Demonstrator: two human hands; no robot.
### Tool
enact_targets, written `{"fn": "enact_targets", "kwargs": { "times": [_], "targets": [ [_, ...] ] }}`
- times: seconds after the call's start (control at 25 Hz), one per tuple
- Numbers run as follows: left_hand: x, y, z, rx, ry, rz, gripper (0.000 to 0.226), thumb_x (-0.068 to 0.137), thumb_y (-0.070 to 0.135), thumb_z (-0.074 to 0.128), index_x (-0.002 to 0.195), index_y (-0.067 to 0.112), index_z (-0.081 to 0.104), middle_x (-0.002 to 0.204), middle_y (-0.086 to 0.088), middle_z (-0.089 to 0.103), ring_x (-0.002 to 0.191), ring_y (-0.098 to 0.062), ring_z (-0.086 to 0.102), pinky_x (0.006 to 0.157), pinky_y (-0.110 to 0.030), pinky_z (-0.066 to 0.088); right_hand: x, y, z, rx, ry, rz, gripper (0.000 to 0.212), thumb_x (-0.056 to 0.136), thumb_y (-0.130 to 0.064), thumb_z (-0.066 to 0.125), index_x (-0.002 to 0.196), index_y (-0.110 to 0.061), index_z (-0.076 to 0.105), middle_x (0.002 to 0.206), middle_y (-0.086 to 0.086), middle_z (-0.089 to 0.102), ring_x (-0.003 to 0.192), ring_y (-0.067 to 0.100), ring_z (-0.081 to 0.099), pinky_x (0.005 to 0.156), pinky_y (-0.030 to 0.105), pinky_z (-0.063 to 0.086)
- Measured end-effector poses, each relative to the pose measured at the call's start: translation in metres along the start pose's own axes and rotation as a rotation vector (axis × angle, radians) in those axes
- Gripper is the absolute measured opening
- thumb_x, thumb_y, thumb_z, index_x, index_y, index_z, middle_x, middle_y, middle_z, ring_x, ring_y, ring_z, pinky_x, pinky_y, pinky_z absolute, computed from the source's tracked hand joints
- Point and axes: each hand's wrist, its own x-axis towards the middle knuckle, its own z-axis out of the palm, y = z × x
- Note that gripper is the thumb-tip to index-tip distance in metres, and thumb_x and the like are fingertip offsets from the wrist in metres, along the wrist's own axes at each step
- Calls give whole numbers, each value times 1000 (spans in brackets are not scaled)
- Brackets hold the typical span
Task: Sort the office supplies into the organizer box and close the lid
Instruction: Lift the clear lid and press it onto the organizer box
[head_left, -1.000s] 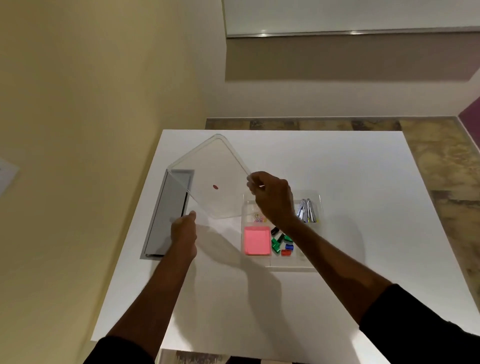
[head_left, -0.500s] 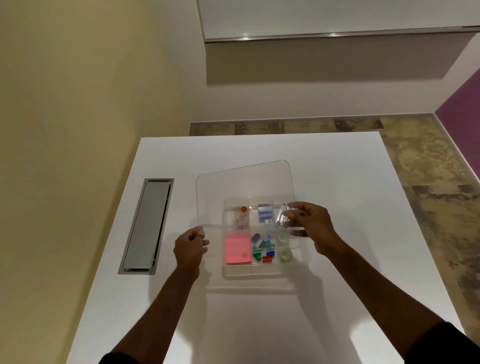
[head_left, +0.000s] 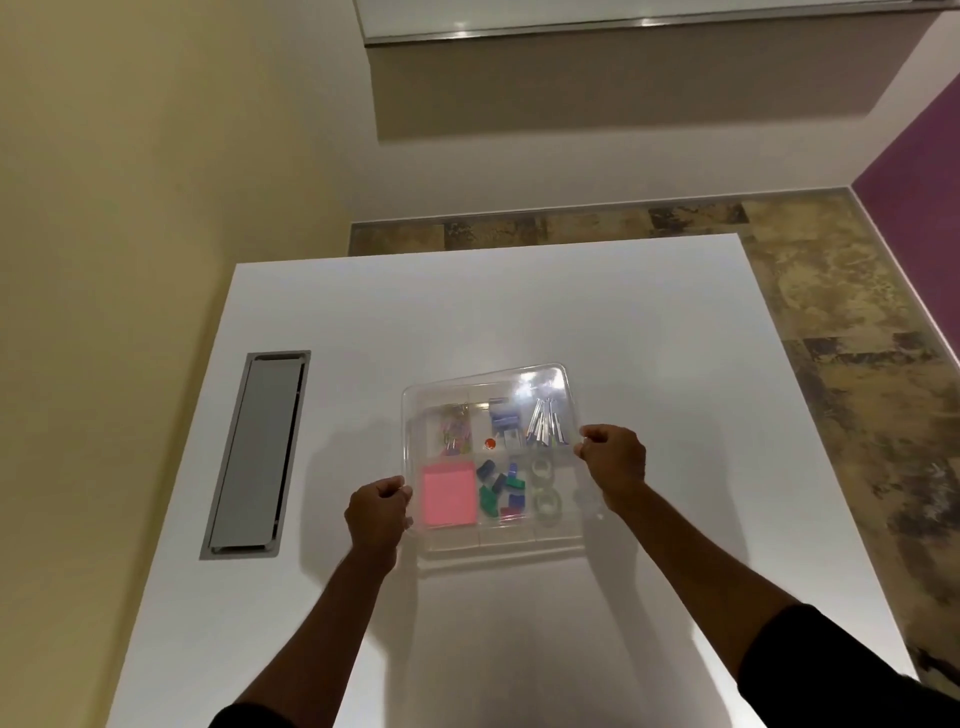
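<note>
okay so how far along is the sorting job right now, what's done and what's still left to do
Sorting looks done: the pink sticky notes, coloured clips, tape rolls and the rest sit in compartments of the organizer box, and nothing loose shows on the table. In hand: the clear lid, held by the left hand and right hand over the box, skewed. Left: square it and press it shut.

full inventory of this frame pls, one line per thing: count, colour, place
clear plastic lid: 1, transparent, held over the box, skewed
clear plastic organizer box: 1, transparent, table centre
pink sticky-note pad: 1, pink, near-left compartment
small binder clips: several, green, blue, black, near-middle compartment
tape rolls: 2, clear, near-right compartment
paper clips: a bunch, mixed colours, far-left compartment
silver pieces: several, far-right compartment
white table: 1
grey floor-box cover: 1, table left
left hand: lid's left edge
right hand: lid's right edge
</note>
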Motion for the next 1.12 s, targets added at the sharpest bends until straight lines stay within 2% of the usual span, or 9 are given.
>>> {"fn": "enact_targets", "kwargs": {
  "times": [0.12, 0.24, 0.48, 0.6, 0.88, 0.96, 1.0, 1.04, 1.12],
  "targets": [
    [5, -4, 4, 106, 12, 59, 31, 92, 10, 77, 123, 5, 75, 113, -15, 79, 98, -31, 76, 98, -53, 61, 4, 11, 6, -42, 14, 21, 35, 87, -4, 81, 122, -7, 77, 120, 11, 78, 111, 27, 73, 99, 33, 57],
    [8, -5, 8, 177, 19, 94, 32, 92, 11, 77, 123, 4, 75, 119, -14, 78, 112, -31, 74, 105, -51, 57, 5, 17, 10, -64, 31, 16, 31, 90, -3, 77, 121, -7, 77, 113, 13, 79, 105, 29, 74, 97, 39, 59],
    [8, -4, 16, 204, -7, 120, 34, 94, 10, 75, 127, 3, 72, 122, -15, 77, 109, -35, 74, 100, -55, 60, 12, 24, 11, -144, 49, 30, 33, 88, -4, 78, 120, -11, 76, 108, 11, 78, 102, 30, 74, 94, 42, 61],
    [10, -7, 17, 199, -3, 118, 29, 93, 7, 74, 122, 1, 75, 111, -12, 79, 103, -34, 75, 96, -54, 62, 14, 27, 11, -148, 33, 60, 31, 88, -5, 78, 118, -12, 77, 106, 10, 78, 101, 29, 74, 94, 43, 61],
    [13, -15, 15, 235, -29, 79, 28, 93, 12, 75, 120, 7, 76, 108, -12, 80, 98, -30, 76, 93, -55, 63, 17, 38, 6, -94, -12, 104, 30, 87, -13, 83, 116, -12, 77, 100, 8, 77, 96, 28, 74, 93, 44, 62],
    [9, -11, 16, 303, -15, 142, 34, 94, 13, 74, 127, 5, 71, 116, -17, 77, 106, -34, 74, 100, -53, 60, 13, 37, 6, -144, -28, 68, 42, 90, -18, 82, 130, -11, 70, 110, 11, 76, 106, 30, 73, 96, 44, 60],
    [5, -10, 18, 366, -10, 184, 44, 95, 15, 75, 136, 4, 65, 129, -20, 71, 117, -37, 70, 106, -52, 56, 8, 39, 6, -210, -35, 23, 56, 91, -23, 81, 142, -10, 60, 124, 15, 71, 118, 33, 69, 99, 45, 58],
    [-2, -10, 21, 439, -18, 222, 59, 95, 21, 75, 148, 3, 54, 145, -23, 60, 132, -38, 61, 111, -51, 51, 1, 41, 7, -300, -54, -41, 73, 92, -28, 81, 153, -10, 46, 143, 17, 61, 133, 35, 60, 105, 46, 54],
    [-17, -17, 30, 605, -63, 305, 89, 95, 39, 75, 163, 8, 27, 171, -18, 26, 157, -36, 29, 122, -53, 37, -19, 49, 10, -509, -131, -234, 103, 91, -41, 80, 165, -9, 17, 172, 16, 25, 158, 34, 26, 121, 45, 37]
  ]
}}
